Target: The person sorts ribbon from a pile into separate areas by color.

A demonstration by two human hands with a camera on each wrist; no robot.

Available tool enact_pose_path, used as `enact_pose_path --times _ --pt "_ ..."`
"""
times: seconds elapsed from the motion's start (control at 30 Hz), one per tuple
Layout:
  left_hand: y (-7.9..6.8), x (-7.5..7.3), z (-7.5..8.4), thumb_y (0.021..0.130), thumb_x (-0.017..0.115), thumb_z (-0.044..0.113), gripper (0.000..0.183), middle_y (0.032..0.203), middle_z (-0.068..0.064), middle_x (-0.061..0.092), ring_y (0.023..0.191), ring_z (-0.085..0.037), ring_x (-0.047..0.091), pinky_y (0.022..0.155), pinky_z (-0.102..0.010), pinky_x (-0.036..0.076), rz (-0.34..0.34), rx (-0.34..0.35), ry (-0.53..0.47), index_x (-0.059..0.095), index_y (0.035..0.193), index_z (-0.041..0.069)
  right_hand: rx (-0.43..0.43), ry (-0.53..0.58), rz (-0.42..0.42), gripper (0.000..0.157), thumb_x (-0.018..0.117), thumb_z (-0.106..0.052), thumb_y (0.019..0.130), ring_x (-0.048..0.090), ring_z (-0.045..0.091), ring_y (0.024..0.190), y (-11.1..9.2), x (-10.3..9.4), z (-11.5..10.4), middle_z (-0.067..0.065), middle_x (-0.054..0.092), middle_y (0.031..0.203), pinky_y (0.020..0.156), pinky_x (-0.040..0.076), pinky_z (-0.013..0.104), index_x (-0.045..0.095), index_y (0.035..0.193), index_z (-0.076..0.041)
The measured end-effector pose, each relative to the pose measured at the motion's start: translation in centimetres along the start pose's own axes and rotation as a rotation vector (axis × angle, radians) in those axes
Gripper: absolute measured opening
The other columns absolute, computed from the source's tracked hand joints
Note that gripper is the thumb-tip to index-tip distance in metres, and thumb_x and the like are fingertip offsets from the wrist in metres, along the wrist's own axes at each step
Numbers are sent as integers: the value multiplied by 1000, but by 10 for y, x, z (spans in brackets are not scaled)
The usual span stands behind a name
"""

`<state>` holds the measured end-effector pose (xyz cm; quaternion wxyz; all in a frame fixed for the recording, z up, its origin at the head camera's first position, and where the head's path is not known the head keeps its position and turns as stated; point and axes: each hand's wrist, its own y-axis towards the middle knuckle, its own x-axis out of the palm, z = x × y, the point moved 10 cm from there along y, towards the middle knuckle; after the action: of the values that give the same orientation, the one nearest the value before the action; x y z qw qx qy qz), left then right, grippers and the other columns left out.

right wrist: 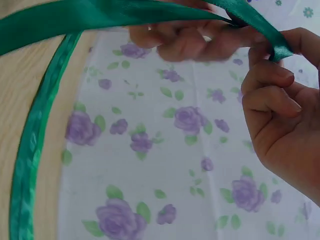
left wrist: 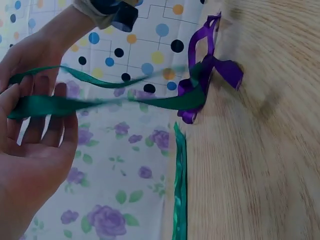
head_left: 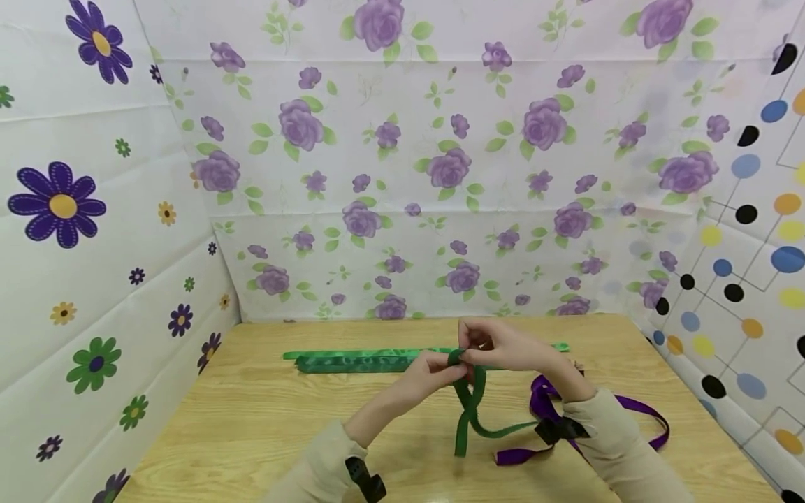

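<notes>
Both hands [head_left: 478,356] pinch the green ribbon [head_left: 470,412] together

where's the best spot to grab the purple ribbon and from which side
Probably the long band of the purple ribbon that arcs out to the right of the right hand's sleeve, pinched from the right. It lies clear there, while its middle is tucked under that sleeve and tangled with the green ribbon.
</notes>
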<state>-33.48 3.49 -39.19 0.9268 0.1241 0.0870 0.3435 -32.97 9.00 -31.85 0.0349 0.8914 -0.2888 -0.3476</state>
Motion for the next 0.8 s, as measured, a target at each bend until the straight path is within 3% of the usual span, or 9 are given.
enact_pose_path --times 0.07,0.2,0.37,0.5,0.6,0.67,0.8 --pt "-3 -6 -2 100 53 21 45 94 5 70 92 -10 65 89 -31 54 27 -15 -48 55 112 -23 -10 93 2 6 51 -5 99 54 12 68 -1 -1 4 11 59 81 60 48 28 48 97 0" --pt "-14 -19 -5 98 57 24 47 88 2 69 82 -11 67 84 -32 56 43 -59 -103 57 110 -21 -35 218 18 7 53 -3 98 46 16 69 -7 -5 11 4 56 84 64 43 30 50 103 0" --pt "-27 -30 1 100 55 20 22 80 3 64 70 -9 62 71 -27 54 -15 -45 -99 68 95 3 2 272 131 10 47 -5 100 49 14 75 -17 -21 27 -5 57 90 71 44 32 57 103 -7" --pt "-39 -38 12 102 48 16 22 73 8 59 62 -5 54 63 -23 48 -92 -12 -104 66 89 14 10 361 226 21 43 -5 102 51 9 82 -24 -36 37 -8 58 94 82 45 28 62 103 -15" --pt "-49 -53 19 103 46 15 25 73 9 59 61 -4 52 60 -22 45 -86 -10 -125 67 91 16 -11 448 284 25 42 -5 102 53 7 86 -29 -48 43 -8 57 99 85 45 23 63 106 -17" --pt "-58 -68 21 103 46 16 25 73 9 59 59 -4 50 58 -21 44 -47 -34 -114 68 92 17 -7 498 303 27 40 -5 102 52 7 85 -33 -54 51 -7 55 99 83 46 22 64 108 -17" --pt "-76 -101 21 104 44 17 26 71 7 54 55 -6 44 53 -25 39 3 -92 -6 61 85 14 109 513 304 27 41 -8 103 46 11 73 -45 -61 78 -5 52 87 70 42 25 64 113 -16"
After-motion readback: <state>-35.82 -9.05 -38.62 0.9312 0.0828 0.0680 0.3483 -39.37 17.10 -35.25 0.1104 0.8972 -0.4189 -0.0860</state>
